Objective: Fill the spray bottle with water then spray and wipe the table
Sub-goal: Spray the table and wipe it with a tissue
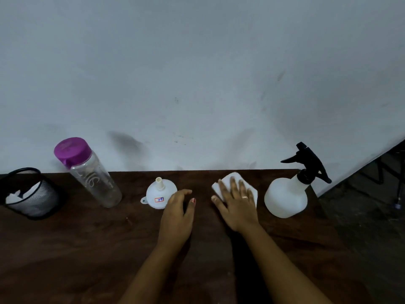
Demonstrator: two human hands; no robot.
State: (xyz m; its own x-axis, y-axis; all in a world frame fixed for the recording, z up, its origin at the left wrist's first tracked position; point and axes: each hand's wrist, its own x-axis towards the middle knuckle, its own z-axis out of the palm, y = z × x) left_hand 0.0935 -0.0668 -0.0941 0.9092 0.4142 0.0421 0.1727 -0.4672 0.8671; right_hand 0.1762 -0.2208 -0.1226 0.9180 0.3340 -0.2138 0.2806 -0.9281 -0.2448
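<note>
Two hands were on the table (87,249): right hand (237,205) flat, fingers straight, pressing the white cloth (235,178); left hand (178,207) loosely curled, holding nothing, just beside the spout-up funnel (161,193). Spray bottle (287,196) stood upright w/ trigger top on, just right of cloth. Purple-capped water bottle (92,174) stood further left.

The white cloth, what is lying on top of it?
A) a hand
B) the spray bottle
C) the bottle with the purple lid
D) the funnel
A: the right hand rests flat, fingers straight, on the white cloth.
</note>
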